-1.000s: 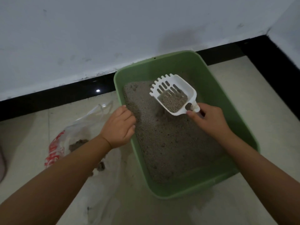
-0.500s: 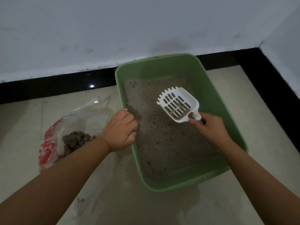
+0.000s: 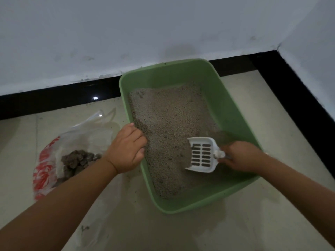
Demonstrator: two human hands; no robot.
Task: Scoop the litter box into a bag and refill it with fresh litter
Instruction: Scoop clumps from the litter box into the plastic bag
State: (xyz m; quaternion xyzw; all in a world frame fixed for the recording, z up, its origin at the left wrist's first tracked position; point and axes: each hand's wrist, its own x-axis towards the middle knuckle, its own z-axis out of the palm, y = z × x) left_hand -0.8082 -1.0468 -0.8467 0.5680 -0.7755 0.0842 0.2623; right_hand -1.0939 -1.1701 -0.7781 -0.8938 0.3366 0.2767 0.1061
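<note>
A green litter box (image 3: 226, 105) sits on the floor against the wall, holding grey litter (image 3: 168, 120). My left hand (image 3: 126, 149) grips the box's left rim, fingers curled over the edge. My right hand (image 3: 241, 156) holds the handle of a white slotted scoop (image 3: 201, 154), whose front edge digs into the litter near the box's right side. To the left lies a clear plastic bag with red print (image 3: 45, 167), open, with dark clumps (image 3: 76, 162) inside.
A white wall and black skirting run behind the box and turn a corner at the right. Beige floor tiles surround the box, with scattered grains beside its left edge.
The scoop held litter a second ago, then showed empty, and has since dropped from mid-air down into the litter nearer me. My left hand stayed on the rim.
</note>
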